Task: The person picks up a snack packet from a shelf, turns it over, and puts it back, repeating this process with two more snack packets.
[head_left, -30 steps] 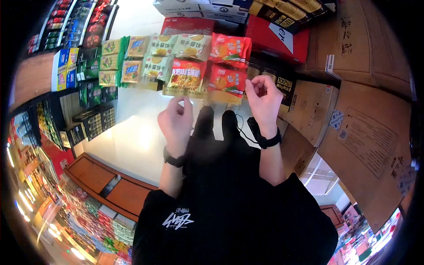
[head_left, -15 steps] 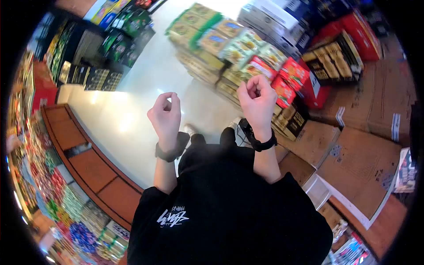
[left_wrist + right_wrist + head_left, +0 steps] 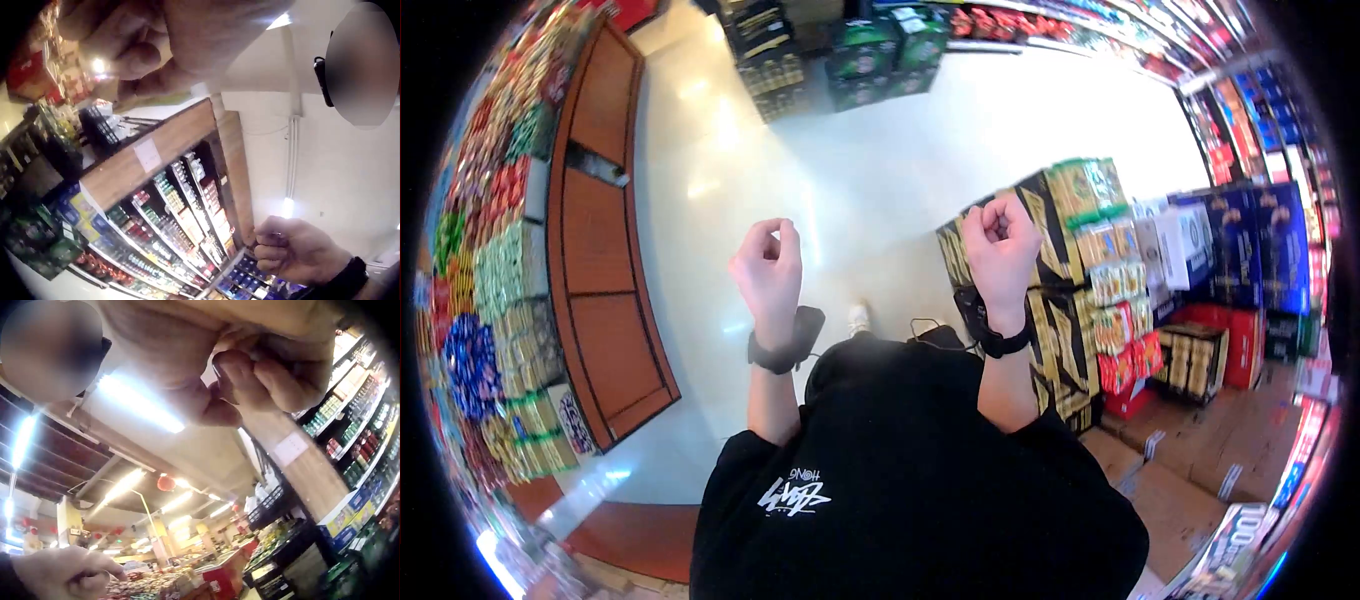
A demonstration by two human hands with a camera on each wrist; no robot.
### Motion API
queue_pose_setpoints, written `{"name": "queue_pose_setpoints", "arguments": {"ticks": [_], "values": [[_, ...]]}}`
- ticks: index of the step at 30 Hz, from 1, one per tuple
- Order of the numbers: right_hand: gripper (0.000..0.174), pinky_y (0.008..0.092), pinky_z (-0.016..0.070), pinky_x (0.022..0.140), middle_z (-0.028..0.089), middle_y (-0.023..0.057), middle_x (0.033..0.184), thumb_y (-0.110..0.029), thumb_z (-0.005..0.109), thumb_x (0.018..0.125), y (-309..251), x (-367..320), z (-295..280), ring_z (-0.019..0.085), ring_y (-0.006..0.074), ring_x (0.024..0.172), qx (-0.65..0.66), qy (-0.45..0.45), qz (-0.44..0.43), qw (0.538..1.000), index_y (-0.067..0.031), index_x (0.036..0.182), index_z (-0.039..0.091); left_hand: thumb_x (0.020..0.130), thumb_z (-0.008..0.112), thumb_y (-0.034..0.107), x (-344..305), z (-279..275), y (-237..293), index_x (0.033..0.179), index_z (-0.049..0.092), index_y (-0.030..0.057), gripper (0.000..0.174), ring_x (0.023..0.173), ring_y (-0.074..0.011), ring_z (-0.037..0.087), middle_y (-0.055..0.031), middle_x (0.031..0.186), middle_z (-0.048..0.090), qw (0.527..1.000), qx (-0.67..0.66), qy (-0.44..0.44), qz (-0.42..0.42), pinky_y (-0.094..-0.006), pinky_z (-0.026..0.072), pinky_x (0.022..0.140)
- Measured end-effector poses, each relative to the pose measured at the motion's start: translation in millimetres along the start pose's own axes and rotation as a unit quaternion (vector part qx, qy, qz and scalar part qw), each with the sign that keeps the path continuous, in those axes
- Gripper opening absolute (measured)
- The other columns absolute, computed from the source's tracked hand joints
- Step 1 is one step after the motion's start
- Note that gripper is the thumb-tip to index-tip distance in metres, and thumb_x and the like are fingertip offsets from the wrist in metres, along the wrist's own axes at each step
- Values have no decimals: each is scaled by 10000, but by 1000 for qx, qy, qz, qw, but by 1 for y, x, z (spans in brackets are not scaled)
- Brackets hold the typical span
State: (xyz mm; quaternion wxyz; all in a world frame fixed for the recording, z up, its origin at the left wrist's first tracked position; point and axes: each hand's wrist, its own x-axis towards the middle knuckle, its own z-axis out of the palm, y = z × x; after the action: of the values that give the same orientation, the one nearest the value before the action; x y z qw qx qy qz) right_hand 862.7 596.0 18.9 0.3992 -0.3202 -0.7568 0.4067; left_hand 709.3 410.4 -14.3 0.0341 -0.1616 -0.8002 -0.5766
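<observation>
Both hands are raised in front of the black-shirted torso, apart from each other, with a dark band on each wrist. In the head view the left hand [image 3: 767, 275] is over the pale floor, fingers curled toward the thumb and holding nothing. The right hand [image 3: 1003, 255] has its fingers curled in the same way, empty, in front of black-and-gold cartons [image 3: 1055, 240]. Close up, the left wrist view shows the left hand's curled fingers [image 3: 140, 59], and the right wrist view shows the right hand's bent fingers [image 3: 262, 378].
Snack packets [image 3: 1112, 280] lie on stacked goods at the right, near brown cartons [image 3: 1230, 430] and blue boxes [image 3: 1235, 245]. A wooden-sided counter [image 3: 605, 240] with packaged goods runs along the left. Green boxes [image 3: 865, 62] stand on the shiny floor [image 3: 840, 170] ahead.
The head view has turned: the snack packets and cartons have shifted to the right, and the left counter now stands nearly upright in view. Both hands remain raised and curled.
</observation>
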Motion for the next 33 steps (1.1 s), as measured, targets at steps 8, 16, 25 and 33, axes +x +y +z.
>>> {"name": "queue_pose_setpoints", "arguments": {"ticks": [8, 16, 25, 33], "values": [[213, 223, 317, 473, 470, -8, 538, -27, 657, 801, -43, 41, 128, 402, 38, 516, 57, -147, -19, 987, -21, 678, 483, 852, 647, 60, 45, -73, -37, 798, 650, -17, 94, 439, -41, 330, 22, 466, 404, 988, 30, 140, -66, -252, 248, 426], [200, 210, 294, 466, 440, -39, 540, 4, 643, 793, -76, 108, 276, 376, 22, 512, 142, -260, -65, 953, -23, 676, 484, 856, 652, 79, 126, -117, -66, 808, 657, -6, 98, 436, -48, 342, 10, 472, 394, 951, 97, 276, -98, -250, 254, 428], [152, 234, 301, 452, 447, -13, 524, -11, 646, 767, -123, 181, 425, 379, 43, 487, 192, -359, -85, 909, -9, 688, 516, 852, 657, 67, 235, -141, -74, 804, 652, -14, 94, 445, -41, 330, 30, 480, 396, 907, 125, 384, -122, -239, 246, 432], [231, 226, 255, 456, 387, -35, 526, 0, 641, 782, -158, 188, 531, 341, 29, 507, 210, -450, -105, 862, -32, 658, 449, 862, 645, 71, 284, -177, -105, 771, 632, -14, 125, 436, -41, 329, 20, 468, 389, 866, 123, 449, -181, -246, 238, 428]]}}
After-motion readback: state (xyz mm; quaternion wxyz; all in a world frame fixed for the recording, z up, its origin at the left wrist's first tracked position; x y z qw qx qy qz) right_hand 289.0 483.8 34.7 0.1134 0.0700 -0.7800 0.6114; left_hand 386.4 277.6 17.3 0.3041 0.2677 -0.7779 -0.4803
